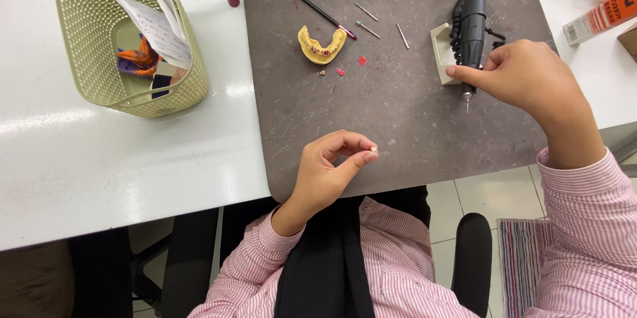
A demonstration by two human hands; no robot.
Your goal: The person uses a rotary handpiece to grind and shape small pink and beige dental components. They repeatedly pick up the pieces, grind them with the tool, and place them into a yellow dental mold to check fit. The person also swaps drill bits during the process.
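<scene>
My left hand [328,169] hovers over the near edge of the grey work mat [398,112] and pinches a tiny pale tooth-like piece [373,149] between thumb and forefinger. My right hand [524,76] rests at the mat's right side, its fingers touching the black rotary handpiece [472,29] that lies on a white holder [442,49]; a firm grip on it cannot be told. A yellow dental arch model [321,47] lies farther up the mat, with small red fragments [361,61] beside it.
A thin brush [308,3] and several metal burs [366,11] lie on the mat's far part. A green perforated basket [129,39] with papers and an orange object stands on the white table at left. An orange-and-white box [600,16] lies at far right.
</scene>
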